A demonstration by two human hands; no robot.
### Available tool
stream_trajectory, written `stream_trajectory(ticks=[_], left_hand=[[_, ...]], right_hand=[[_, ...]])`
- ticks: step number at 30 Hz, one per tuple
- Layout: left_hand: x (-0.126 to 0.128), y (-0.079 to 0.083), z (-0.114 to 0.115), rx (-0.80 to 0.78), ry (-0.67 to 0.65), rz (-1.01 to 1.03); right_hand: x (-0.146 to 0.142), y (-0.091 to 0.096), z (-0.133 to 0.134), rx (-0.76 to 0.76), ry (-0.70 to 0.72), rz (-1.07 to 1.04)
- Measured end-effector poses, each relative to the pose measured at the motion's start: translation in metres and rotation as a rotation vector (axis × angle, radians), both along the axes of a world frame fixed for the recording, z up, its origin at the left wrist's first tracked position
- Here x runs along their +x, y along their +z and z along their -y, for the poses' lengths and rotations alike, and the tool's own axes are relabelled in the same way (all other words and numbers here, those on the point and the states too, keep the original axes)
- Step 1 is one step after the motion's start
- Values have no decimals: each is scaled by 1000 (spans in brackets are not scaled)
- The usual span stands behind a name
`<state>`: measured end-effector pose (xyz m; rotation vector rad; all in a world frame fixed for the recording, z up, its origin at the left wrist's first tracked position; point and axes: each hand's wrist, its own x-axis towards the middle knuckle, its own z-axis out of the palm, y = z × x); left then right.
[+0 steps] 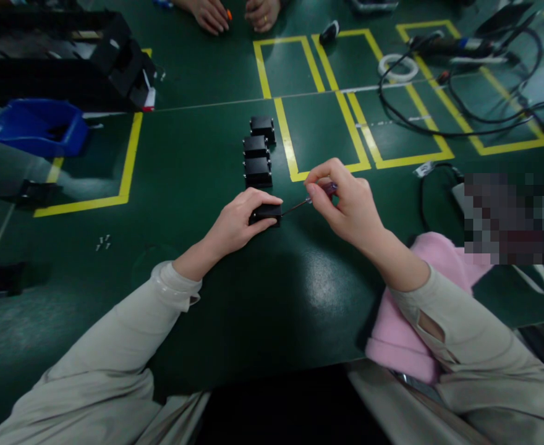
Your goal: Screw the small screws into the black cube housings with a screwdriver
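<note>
My left hand (235, 224) grips a small black box (267, 213) on the green table, thumb on the near side and fingers on the far side. In my right hand (346, 201) is a screwdriver (330, 188) with a purplish clear handle, pinched between thumb and fingers. Its thin shaft slants down to the left, and the tip meets the right end of the box. Whether a screw sits under the tip is too small to see. Just beyond my left hand, several similar black boxes (257, 168) stand in a row, with small bright screws at their ends.
Several loose screws (104, 241) lie at the left. Behind them are a blue bin (40, 127) and a black rack (68, 62). A pink cloth (406, 327) lies under my right forearm. Cables (439, 131) and a white tape roll (398, 68) are at the right. Another person's hands (211, 15) rest across the table.
</note>
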<state>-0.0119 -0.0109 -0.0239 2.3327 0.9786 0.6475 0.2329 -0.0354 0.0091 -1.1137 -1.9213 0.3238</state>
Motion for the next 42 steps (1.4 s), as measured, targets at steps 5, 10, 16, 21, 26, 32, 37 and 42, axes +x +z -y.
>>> stream_trajectory(ticks=[5, 10, 16, 21, 26, 32, 37, 42], left_hand=[[0, -1, -1, 19, -5, 7], [0, -1, 0, 29, -15, 14], [0, -1, 0, 27, -8, 13], [0, -1, 0, 25, -14, 16], [0, 0, 0, 17, -7, 9], [0, 0, 0, 18, -9, 8], [0, -1, 0, 26, -10, 9], [1, -1, 0, 25, -10, 16]], right_hand=[[0, -2, 0, 27, 4, 10], [0, -1, 0, 31, 16, 5], [-1, 0, 0, 33, 25, -9], [0, 0, 0, 5, 20, -7], [-1, -1, -1, 26, 31, -21], [0, 1, -1, 7, 35, 1], [0, 0, 0, 32, 37, 7], [-1, 0, 0, 7, 30, 18]])
